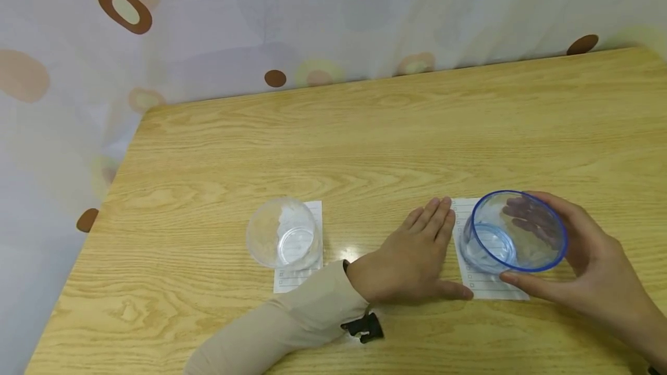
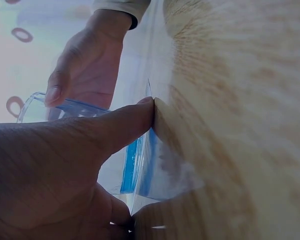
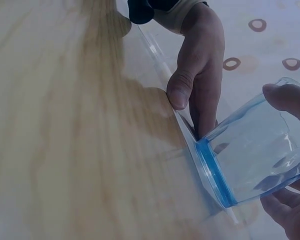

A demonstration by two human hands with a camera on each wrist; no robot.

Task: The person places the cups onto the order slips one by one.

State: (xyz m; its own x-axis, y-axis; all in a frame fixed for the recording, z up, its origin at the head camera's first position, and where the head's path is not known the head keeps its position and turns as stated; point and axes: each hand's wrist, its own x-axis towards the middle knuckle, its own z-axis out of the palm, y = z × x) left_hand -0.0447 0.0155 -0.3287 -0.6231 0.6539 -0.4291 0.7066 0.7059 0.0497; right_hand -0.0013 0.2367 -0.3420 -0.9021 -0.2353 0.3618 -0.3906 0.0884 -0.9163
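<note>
My right hand grips a clear cup with a blue rim, thumb on the near side and fingers round the far side. The cup stands on a lined paper sheet, its blue-tinted base right at the paper in the right wrist view. My left hand lies palm down just left of that sheet, fingers straight and thumb spread, the fingertips and thumb at its left edge. In the left wrist view, the left thumb presses down at the paper's edge.
A second clear cup with a colourless rim stands on another lined sheet, left of my left forearm. Both sheets lie on a wooden table. A patterned curtain hangs along its far and left sides.
</note>
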